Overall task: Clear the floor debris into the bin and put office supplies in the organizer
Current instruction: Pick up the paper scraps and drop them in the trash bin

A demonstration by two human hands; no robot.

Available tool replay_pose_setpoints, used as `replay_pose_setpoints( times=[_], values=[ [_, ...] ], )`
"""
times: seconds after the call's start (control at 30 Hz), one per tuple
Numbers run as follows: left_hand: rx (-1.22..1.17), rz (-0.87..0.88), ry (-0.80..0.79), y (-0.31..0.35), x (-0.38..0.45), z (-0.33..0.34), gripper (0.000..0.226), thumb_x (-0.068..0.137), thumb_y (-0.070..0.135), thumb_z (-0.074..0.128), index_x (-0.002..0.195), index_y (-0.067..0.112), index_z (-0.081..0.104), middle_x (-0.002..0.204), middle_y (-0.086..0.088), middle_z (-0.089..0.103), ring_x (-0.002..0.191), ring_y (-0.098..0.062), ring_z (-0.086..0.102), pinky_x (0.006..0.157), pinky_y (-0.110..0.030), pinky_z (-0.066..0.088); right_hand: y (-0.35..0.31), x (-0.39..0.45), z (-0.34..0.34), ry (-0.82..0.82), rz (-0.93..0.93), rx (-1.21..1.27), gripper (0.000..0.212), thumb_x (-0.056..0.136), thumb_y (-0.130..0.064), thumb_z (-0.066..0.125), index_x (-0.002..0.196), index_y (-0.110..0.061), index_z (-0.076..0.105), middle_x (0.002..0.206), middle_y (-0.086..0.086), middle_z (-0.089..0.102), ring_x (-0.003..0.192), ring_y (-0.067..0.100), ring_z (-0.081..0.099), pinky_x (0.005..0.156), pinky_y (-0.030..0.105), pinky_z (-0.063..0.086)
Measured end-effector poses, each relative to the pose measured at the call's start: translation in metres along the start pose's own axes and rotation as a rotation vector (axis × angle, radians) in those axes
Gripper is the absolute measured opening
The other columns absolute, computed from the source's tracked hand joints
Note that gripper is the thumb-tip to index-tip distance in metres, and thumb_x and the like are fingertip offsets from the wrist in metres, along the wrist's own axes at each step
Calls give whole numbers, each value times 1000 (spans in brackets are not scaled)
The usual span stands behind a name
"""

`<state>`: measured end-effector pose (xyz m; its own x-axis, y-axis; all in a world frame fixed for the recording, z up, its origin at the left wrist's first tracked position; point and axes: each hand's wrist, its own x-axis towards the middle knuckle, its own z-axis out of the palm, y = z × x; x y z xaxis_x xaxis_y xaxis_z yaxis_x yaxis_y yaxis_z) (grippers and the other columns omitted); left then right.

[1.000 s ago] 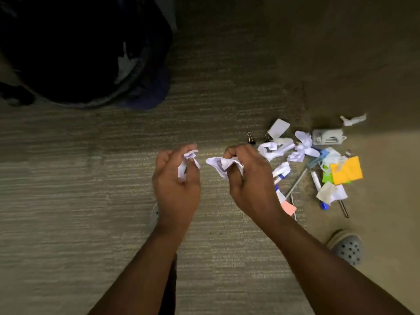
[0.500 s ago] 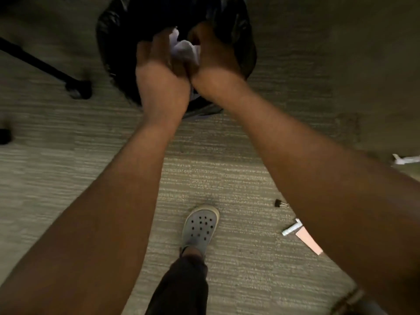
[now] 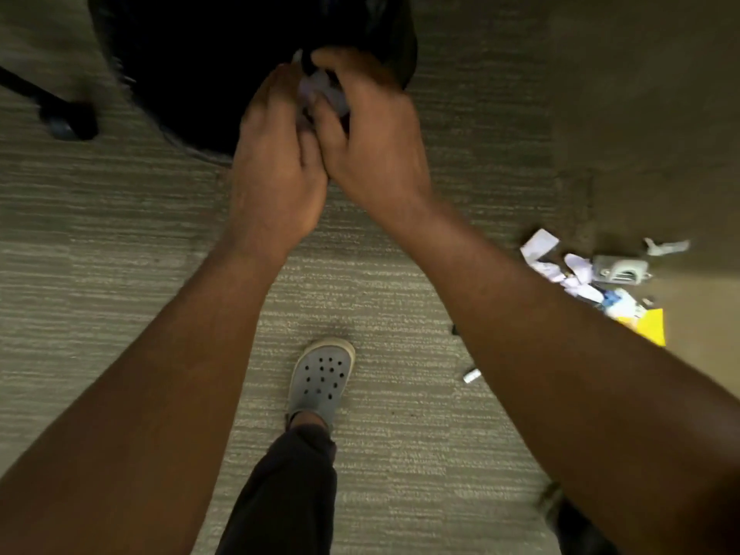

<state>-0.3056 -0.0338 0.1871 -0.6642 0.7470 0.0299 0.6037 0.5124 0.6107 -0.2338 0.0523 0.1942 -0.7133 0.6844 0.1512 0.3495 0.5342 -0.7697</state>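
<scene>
My left hand (image 3: pixel 276 170) and my right hand (image 3: pixel 372 142) are pressed together at the near rim of the black-lined bin (image 3: pixel 224 66). Between their fingers they hold crumpled white paper scraps (image 3: pixel 320 92), only partly visible. On the carpet at the right lies a pile of debris: white paper scraps (image 3: pixel 538 244), a grey stapler-like item (image 3: pixel 618 270), a yellow sticky note (image 3: pixel 650 326) and a twisted white scrap (image 3: pixel 666 247). A small white capped item (image 3: pixel 471 375) lies beside my right forearm. No organizer is in view.
My foot in a grey perforated clog (image 3: pixel 322 376) stands on the grey carpet (image 3: pixel 100 242) below the hands. A black chair leg with a caster (image 3: pixel 68 118) is at the far left beside the bin.
The hands, holding the paper together, have drawn back from over the bin's middle toward its near rim. The view has shifted, so the debris pile at the right shows again.
</scene>
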Motion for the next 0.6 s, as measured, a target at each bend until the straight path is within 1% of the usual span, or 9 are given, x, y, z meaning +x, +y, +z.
replay_pose_setpoints(
  times=[0.07, 0.1, 0.17, 0.27, 0.37, 0.43, 0.5, 0.6],
  values=[
    [-24, 24, 28, 15, -29, 14, 38, 99, 16, 35, 132, 3, 49, 125, -13, 57, 115, -22, 53, 98, -27, 40, 10, -34, -15, 43, 21, 36, 25, 94, -14, 53, 115, -2, 62, 107, 9, 67, 99, 18, 61, 86, 30, 48],
    [-31, 16, 29, 23, -44, 23, 37, 98, 14, 37, 130, 3, 51, 124, -13, 58, 114, -22, 54, 97, -25, 39, 18, -53, -23, 59, 49, 36, 24, 95, -13, 54, 114, -1, 62, 107, 9, 67, 100, 20, 60, 87, 34, 47],
    [-50, -21, -8, 37, -75, 44, 36, 95, 12, 42, 129, 4, 54, 124, -11, 59, 114, -21, 54, 97, -21, 36, 38, -95, -35, 97, 135, 35, 22, 94, -10, 55, 112, 0, 62, 108, 10, 66, 101, 21, 59, 87, 36, 47],
    [-53, -86, -151, 49, -121, 80, 34, 94, 14, 47, 126, 10, 56, 120, -7, 61, 110, -17, 55, 91, -22, 41, 71, -162, -50, 143, 301, 27, 23, 95, -12, 55, 113, 0, 61, 117, 11, 59, 106, 18, 57, 85, 32, 51],
    [-65, -146, -335, 54, -162, 118, 32, 92, 14, 51, 123, 9, 59, 118, -7, 63, 109, -21, 58, 91, -33, 49, 112, -225, -64, 144, 452, 18, 21, 95, -16, 54, 111, -4, 59, 118, 9, 53, 103, 20, 58, 79, 38, 53],
    [-42, -140, -455, 57, -184, 144, 31, 90, 12, 54, 120, 7, 61, 118, -8, 64, 111, -24, 59, 93, -39, 49, 140, -263, -74, 115, 535, -18, 19, 95, -16, 54, 111, -7, 58, 116, 7, 52, 103, 21, 58, 81, 41, 52],
    [-4, -127, -570, 61, -201, 167, 32, 89, 11, 56, 120, 6, 62, 119, -9, 64, 112, -26, 59, 95, -40, 49, 167, -297, -83, 87, 606, -67, 17, 94, -17, 54, 110, -11, 57, 114, 5, 52, 100, 22, 59, 82, 41, 51],
    [47, -71, -668, 69, -217, 198, 34, 85, 10, 60, 119, 7, 62, 116, -10, 63, 109, -29, 58, 93, -39, 48, 203, -332, -95, 30, 691, -113, 18, 93, -21, 53, 110, -15, 55, 113, 4, 52, 95, 25, 60, 76, 45, 53]
  ],
)
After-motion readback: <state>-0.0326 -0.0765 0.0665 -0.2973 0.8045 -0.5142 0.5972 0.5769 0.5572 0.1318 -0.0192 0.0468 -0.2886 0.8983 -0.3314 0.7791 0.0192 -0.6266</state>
